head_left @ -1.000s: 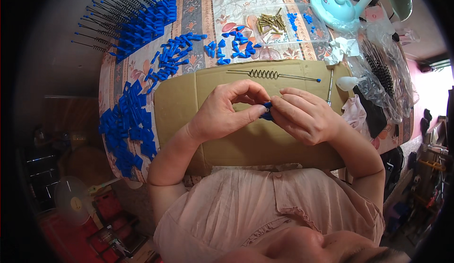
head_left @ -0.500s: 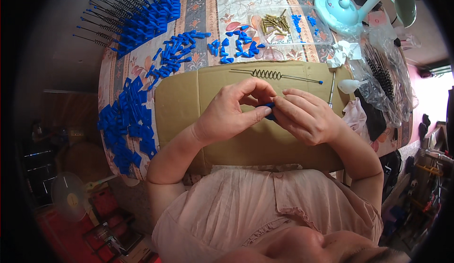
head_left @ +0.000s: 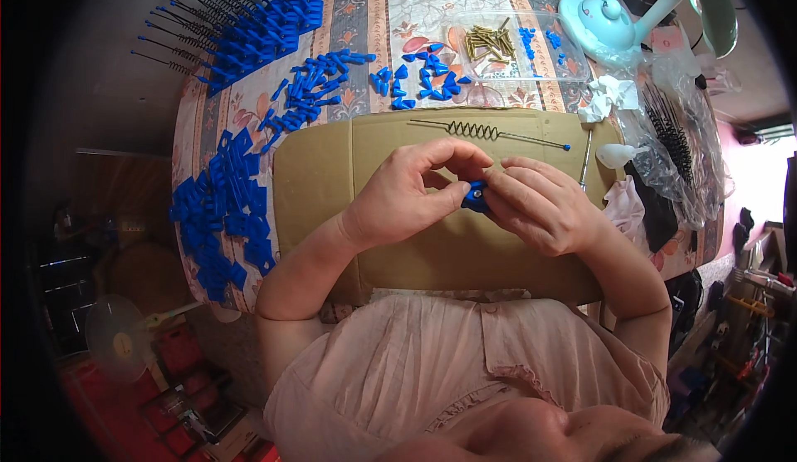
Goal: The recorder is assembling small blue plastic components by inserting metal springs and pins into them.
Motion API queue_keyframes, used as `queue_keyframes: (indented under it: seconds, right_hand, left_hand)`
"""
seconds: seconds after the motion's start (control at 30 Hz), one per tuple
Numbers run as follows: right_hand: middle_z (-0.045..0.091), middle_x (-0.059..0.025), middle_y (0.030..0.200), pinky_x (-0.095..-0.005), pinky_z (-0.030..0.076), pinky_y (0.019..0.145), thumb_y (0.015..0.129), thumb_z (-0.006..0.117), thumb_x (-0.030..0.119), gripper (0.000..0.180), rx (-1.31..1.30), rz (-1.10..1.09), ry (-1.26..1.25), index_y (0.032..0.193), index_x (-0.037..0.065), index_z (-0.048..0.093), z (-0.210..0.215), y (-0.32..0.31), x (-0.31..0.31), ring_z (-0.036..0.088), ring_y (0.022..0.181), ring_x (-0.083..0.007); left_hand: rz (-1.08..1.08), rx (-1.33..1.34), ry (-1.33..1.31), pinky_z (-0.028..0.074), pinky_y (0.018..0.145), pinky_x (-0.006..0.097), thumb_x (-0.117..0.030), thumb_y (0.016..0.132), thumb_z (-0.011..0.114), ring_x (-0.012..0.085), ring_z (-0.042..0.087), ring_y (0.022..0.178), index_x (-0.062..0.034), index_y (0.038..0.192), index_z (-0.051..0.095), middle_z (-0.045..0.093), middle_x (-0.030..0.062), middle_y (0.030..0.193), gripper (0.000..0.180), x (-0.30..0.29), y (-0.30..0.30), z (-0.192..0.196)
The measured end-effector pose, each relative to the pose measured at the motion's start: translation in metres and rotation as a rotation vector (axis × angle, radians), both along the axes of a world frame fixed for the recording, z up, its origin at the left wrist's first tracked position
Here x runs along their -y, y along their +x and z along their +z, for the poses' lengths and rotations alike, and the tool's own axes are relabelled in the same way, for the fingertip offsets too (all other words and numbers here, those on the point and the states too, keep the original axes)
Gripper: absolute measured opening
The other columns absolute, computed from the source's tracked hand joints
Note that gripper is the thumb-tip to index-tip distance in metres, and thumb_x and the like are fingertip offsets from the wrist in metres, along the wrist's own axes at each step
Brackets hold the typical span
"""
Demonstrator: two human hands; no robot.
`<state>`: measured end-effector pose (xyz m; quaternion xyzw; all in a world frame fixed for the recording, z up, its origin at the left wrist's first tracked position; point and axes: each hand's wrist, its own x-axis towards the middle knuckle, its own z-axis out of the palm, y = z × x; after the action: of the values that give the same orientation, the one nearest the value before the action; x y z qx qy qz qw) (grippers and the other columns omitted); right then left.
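My left hand (head_left: pixel 407 192) and my right hand (head_left: pixel 538 206) meet over a brown cardboard sheet (head_left: pixel 320 192). Between their fingertips is a small blue plastic part (head_left: pixel 476 197) with a round metallic-looking spot in its face. The left thumb presses against its left side while the left index finger arches above; the right fingers close round its right side and hide part of it. Just beyond my hands lies a black coiled wire spring (head_left: pixel 473 131) with long straight ends, one capped by a blue tip.
Flat blue pieces (head_left: pixel 220 213) and blue cone-like pieces (head_left: pixel 311 88) lie left and beyond. Blue stands with springs (head_left: pixel 266 47) fill the far left. A clear tray (head_left: pixel 540 72) holds brass-coloured pins (head_left: pixel 490 43). A screwdriver (head_left: pixel 587 156), plastic bags and a pale-blue lamp (head_left: pixel 598 26) are right.
The blue part has turned between my fingers, so that more of its face and the round spot now show. Both hands stay in nearly the same place.
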<state>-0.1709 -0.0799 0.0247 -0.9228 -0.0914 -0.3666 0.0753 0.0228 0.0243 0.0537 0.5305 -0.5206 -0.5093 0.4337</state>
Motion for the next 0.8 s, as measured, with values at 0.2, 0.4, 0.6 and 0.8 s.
queue_keyframes:
  seconds: [0.2, 0.4, 0.6, 0.8]
  right_hand:
    - [0.060, -0.0174, 0.102, -0.0420, 0.053, 0.084, 0.065, 0.069, 0.007, 0.028, -0.007, 0.016, -0.008, 0.088, -0.007, 0.064, -0.0001, -0.0003, 0.0018, 0.063, 0.088, -0.0306]
    - [0.060, -0.0176, 0.103, -0.0426, 0.053, 0.083, 0.064, 0.069, 0.007, 0.029, -0.007, 0.020, -0.002, 0.089, -0.007, 0.064, -0.0012, -0.0009, 0.0019, 0.063, 0.088, -0.0312]
    - [0.060, -0.0175, 0.102, -0.0427, 0.053, 0.084, 0.065, 0.069, 0.008, 0.029, -0.016, 0.027, -0.003, 0.089, -0.007, 0.064, -0.0018, -0.0006, 0.0027, 0.063, 0.088, -0.0312]
    - [0.060, -0.0171, 0.102, -0.0426, 0.053, 0.085, 0.065, 0.069, 0.008, 0.030, -0.017, 0.024, -0.004, 0.090, -0.007, 0.064, -0.0020, -0.0011, 0.0026, 0.063, 0.088, -0.0308]
  left_hand:
    - [-0.061, -0.011, 0.031, 0.051, 0.080, 0.024, 0.004, 0.086, 0.057, 0.0087, 0.059, 0.095, 0.0018, 0.115, 0.059, 0.063, 0.0050, 0.103, 0.029, 0.0007, -0.0006, 0.0036]
    - [-0.002, -0.087, 0.021, 0.050, 0.079, 0.023, 0.003, 0.085, 0.059, 0.0085, 0.059, 0.096, 0.0008, 0.115, 0.059, 0.063, 0.0046, 0.103, 0.029, -0.0006, 0.0014, -0.0038]
    - [-0.055, -0.009, 0.014, 0.050, 0.080, 0.023, 0.004, 0.085, 0.055, 0.0080, 0.059, 0.096, 0.0008, 0.117, 0.058, 0.062, 0.0046, 0.104, 0.031, 0.0000, -0.0012, -0.0009]
    - [-0.045, -0.020, 0.035, 0.050, 0.079, 0.023, 0.003, 0.084, 0.059, 0.0071, 0.058, 0.096, 0.0002, 0.117, 0.058, 0.062, 0.0045, 0.104, 0.033, -0.0001, 0.0014, -0.0002]
